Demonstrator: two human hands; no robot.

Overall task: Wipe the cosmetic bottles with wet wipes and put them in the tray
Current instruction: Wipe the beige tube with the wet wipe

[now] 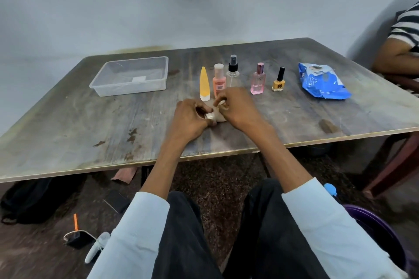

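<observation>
No writing could be read: the pink perfume bottle (257, 79) bore dark lettering too small to make out, the peach bottle (218, 80) carried a small label, and the yellow nail polish (278, 83) showed a round dark mark on its front. The blue wet wipes pack (323, 80) lay at the right of the worktop (68, 124), its print blurred. Five bottles stood in a row: a yellow cone-shaped tube (204, 84) on its white cap, the peach bottle, a clear spray bottle (232, 70) with a black pump, the pink perfume bottle and the nail polish. The clear plastic tray (131, 76) sat left of them, holding no bottles. Just before the row, the left hand (191, 118) gripped a small pale object (210, 116), fingers curled round it, while the right hand (238, 106) pinched a pale wipe (221, 103) against it.
</observation>
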